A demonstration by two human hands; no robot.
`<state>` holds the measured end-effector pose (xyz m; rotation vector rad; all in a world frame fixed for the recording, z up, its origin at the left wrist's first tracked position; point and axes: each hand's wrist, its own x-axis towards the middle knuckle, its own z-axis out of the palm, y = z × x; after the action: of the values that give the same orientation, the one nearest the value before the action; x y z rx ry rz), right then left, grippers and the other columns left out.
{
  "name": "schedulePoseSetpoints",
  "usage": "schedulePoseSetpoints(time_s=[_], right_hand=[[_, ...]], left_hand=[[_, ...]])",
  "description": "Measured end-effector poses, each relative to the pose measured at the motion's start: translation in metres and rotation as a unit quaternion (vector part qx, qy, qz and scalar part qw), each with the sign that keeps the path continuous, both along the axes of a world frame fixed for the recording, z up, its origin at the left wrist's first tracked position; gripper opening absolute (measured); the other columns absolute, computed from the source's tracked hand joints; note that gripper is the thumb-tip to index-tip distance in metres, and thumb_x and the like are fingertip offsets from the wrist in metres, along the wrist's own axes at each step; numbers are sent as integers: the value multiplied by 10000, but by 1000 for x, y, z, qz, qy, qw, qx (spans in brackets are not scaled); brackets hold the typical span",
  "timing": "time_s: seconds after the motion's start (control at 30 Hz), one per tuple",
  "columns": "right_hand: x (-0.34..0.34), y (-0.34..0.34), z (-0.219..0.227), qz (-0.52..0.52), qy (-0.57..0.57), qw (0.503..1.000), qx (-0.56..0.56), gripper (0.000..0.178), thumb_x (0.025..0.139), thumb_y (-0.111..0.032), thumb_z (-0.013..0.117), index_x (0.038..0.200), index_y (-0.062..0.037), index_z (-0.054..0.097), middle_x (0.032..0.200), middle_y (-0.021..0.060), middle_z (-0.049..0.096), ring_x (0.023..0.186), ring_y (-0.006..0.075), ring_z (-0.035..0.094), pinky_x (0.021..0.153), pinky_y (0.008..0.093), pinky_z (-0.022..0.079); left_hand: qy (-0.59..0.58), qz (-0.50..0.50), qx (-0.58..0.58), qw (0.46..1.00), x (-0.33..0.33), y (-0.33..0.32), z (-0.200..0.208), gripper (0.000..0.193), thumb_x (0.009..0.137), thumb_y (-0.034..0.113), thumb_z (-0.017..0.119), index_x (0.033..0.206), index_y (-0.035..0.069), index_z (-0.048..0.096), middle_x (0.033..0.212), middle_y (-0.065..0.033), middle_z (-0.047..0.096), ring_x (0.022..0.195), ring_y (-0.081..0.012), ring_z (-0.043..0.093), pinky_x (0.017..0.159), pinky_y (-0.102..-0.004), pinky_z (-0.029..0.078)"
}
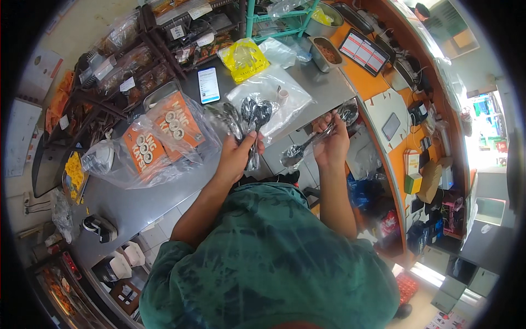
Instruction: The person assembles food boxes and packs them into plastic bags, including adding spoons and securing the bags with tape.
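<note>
My left hand (234,157) is closed around a bunch of black plastic spoons (256,112), whose bowls point away from me over the edge of the steel counter (120,205). Clear wrapping glints on them. Off to the right, my right hand (333,143) grips more black spoons in clear wrap (294,154), held slantwise, with ends showing on both sides of the fingers. Just beyond the left hand lies a stack of clear plastic bags (293,97). To its left, a clear carrier bag (107,172) holds orange boxes (178,120).
A lit phone (208,85) and a yellow plastic bag (243,60) lie on the counter. Dark racks of packed food (137,66) stand behind. On the right are a steel pan of food (327,54), a tablet (364,51) and an orange counter (356,79).
</note>
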<state>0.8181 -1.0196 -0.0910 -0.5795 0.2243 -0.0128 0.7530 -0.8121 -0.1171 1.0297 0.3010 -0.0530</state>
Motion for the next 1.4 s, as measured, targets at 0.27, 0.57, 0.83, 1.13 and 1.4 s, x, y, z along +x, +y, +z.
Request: schedulePoseSetpoints(time_s=[0.27, 0.57, 0.83, 1.13, 1.4], right_hand=[[-9, 12, 5, -46, -65, 997, 26, 182, 1005, -274, 471, 996, -92, 476, 747, 28, 448, 633, 132, 395, 563, 260, 333], [-3, -37, 20, -183, -75, 980, -31, 199, 1007, -295, 476, 1004, -102, 521, 823, 31, 515, 748, 171, 516, 693, 329, 477], [-14, -41, 39, 131, -351, 528, -762, 386, 730, -67, 707, 1110, -28, 659, 1001, 137, 679, 749, 219, 666, 683, 327, 522], [-40, -6, -40, 79, -253, 679, -685, 363, 679, -39, 686, 1042, -47, 693, 892, 199, 682, 753, 332, 675, 680, 362, 531], [-8, 6, -10, 173, -213, 829, -487, 381, 932, -243, 582, 1215, 10, 567, 816, 31, 595, 711, 177, 552, 647, 332, 465]], left_hand=[[-7, -53, -27, 998, -11, -43, 15, 279, 819, 42, 713, 1056, 30, 566, 854, 0, 613, 679, -68, 552, 552, -211, 440], [-80, 9, 75, 994, -11, -33, 5, 298, 800, -4, 720, 1064, -26, 585, 962, -60, 652, 847, -113, 620, 748, -254, 519], [-49, -51, 184, 980, -15, -9, 9, 264, 791, 47, 742, 1014, 3, 609, 865, -40, 638, 708, -65, 566, 579, -226, 453], [-95, 106, -47, 989, -6, -26, -14, 243, 796, 7, 714, 1016, 25, 612, 869, -29, 635, 613, -46, 488, 514, -217, 369], [-82, 230, -35, 969, 21, -32, -16, 153, 944, 177, 602, 839, 66, 588, 775, -26, 614, 659, -66, 528, 502, -226, 344]])
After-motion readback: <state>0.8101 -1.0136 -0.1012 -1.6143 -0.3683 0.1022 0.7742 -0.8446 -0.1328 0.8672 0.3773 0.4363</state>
